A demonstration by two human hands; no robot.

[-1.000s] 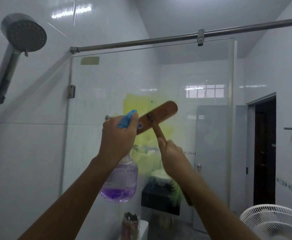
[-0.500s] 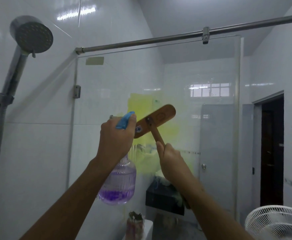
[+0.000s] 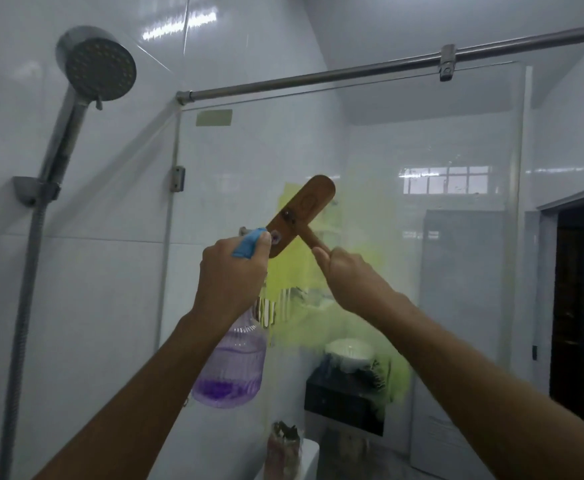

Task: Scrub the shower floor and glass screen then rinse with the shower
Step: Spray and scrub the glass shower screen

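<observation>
Head view, looking up. The glass screen (image 3: 422, 237) fills the frame from 9 o'clock round to 3 o'clock, hung under a steel rail (image 3: 353, 72). A yellow-green smear (image 3: 321, 289) runs down its middle. The shower head (image 3: 98, 62) sits in its wall bracket at 10 o'clock, unused. The shower floor is out of view.

The spray bottle (image 3: 230, 368), with purple liquid low in it, hangs at 7 o'clock of centre. The left grip (image 3: 230, 275) is curled round the bottle's neck, with a fingertip at the blue trigger (image 3: 247, 244).

The wooden brush (image 3: 301, 213) shows its back to the camera and faces the glass. I cannot tell whether the bristles touch. Its long axis runs from 7 o'clock to 1 o'clock. The handle drops toward 5 o'clock into the right grip (image 3: 349, 271), which is wrapped fully round it with the thumb lying up the shaft.

So the brush head lies at 11 o'clock of the right grip, which alone steers it, and any scrub stroke has to come from there. The bottle's nozzle sits just beside the head's lower end, so a squirt would likely land near it.

Against the picture from 1 second ago, the head is tilted more steeply and stands higher and nearer the wall hinge (image 3: 178, 178). Both grips hold as they did. The white fan at 5 o'clock has dropped out of view.
</observation>
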